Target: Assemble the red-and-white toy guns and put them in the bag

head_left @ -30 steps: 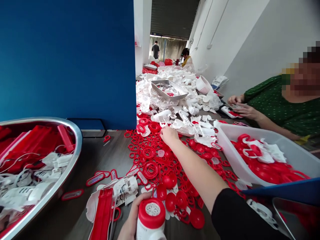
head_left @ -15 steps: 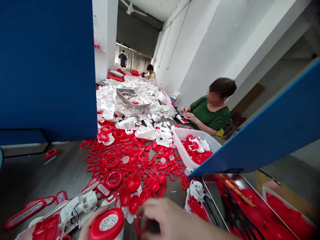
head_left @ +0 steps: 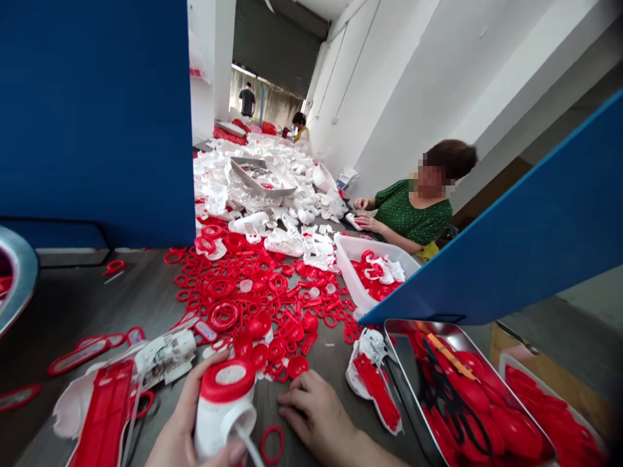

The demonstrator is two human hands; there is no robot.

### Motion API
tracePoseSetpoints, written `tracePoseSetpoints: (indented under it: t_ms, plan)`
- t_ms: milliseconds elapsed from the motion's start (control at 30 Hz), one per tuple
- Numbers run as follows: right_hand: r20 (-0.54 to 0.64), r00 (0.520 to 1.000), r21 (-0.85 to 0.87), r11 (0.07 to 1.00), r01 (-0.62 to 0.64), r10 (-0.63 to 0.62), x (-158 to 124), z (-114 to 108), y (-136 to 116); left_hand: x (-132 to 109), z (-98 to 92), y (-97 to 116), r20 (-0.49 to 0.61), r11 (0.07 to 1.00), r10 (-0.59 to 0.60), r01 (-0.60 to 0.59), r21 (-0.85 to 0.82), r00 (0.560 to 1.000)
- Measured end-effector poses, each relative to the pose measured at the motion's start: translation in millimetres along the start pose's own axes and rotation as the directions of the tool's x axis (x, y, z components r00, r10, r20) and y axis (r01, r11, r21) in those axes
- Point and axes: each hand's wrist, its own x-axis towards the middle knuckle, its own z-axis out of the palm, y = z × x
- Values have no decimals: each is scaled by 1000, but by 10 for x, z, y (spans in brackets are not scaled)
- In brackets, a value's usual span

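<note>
My left hand (head_left: pixel 178 415) is wrapped round a white plastic housing (head_left: pixel 210 421) with a red ring (head_left: pixel 228 381) on its top and a white grille inside the ring. A round side opening in the housing faces right, with a thin pale strip (head_left: pixel 248 444) in front of it. Close by on the right, my right hand (head_left: pixel 316 408) rests low over the table, fingers loosely bent and apart, with nothing visible in them. A loose red oval ring (head_left: pixel 271 444) lies on the table between my hands. Small red cups (head_left: pixel 259 356) are beyond my fingertips.
Red plastic parts (head_left: pixel 224 285) and white shells (head_left: pixel 263 224) cover the table ahead. Right of my hand lies a red-and-white half shell (head_left: pixel 377 389), then a metal tray (head_left: pixel 392 344) with scissors (head_left: pixel 455 402). Blue panels (head_left: pixel 97 117) flank me. A co-worker (head_left: pixel 413 207) sits beyond a white bin (head_left: pixel 350 279).
My left hand has raised the housing and tilted it so its side opening shows. My right hand has moved off the red oval ring, away to the right. The view has shifted slightly.
</note>
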Motion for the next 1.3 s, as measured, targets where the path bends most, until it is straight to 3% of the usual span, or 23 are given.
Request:
tracePoseSetpoints:
  t_ms: [67, 133, 267, 400, 533, 667, 767, 867, 1033, 1200, 1300]
  plan:
    - [13, 998, 84, 995, -57, 56, -21, -102, -54, -11, -34, 120, 16, 995, 23, -25, 97, 1000]
    - [22, 994, 102, 989, -104, 102, -70, -181, -51, 15, -112, 192, 110, 986, 59, -75, 147, 992]
    - [77, 989, 101, 986, -132, 125, -174, -223, -28, 57, -276, 177, 122, 990, 75, -88, 108, 990]
    - [44, 999, 43, 999, -33, 31, -144, -101, -108, 36, -279, 116, 117, 985, 115, -128, 112, 987]
    - [89, 991, 14, 995, 101, -102, -45, -42, -112, 18, -202, 107, 176, 976, 136, -162, 145, 975]
    - [-22, 999, 307, 951, -36, 45, -137, -255, -139, 23, -185, 131, 194, 953, 149, -193, 234, 970]
    - [-113, 994, 501, 863, 67, -12, -203, -402, -261, 35, -155, 148, 182, 944, 175, -218, 249, 967]
    - [-167, 973, 540, 810, 227, -161, -182, -419, -365, 38, -107, 151, 205, 940, 171, -222, 259, 964]
    - [-267, 960, 593, 770, 233, -85, -143, -397, -357, 39, -130, 113, 148, 933, 160, -198, 302, 976]
    - [-232, 950, 569, 763, 307, -209, -122, -398, -360, 57, -132, 113, 144, 941, 166, -200, 273, 976]
    - [-253, 949, 562, 771, 301, -187, -90, -371, -377, 48, -89, 116, 154, 941, 145, -185, 284, 977]
